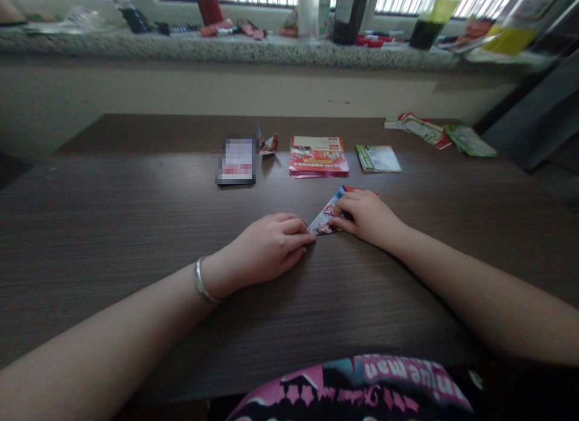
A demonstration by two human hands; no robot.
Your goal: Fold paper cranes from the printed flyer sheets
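One grip, that of the left hand, has its fingertips at the pointed corner of the folded paper; whether it pinches or merely presses, I cannot tell; the folded paper lies on the counter, just right of that grip, its point aimed left at those fingertips, its long axis seemingly running rightward and away, partly hidden; the right hand covers more of it and sits nearer its middle, thumb and fingers pinching it.
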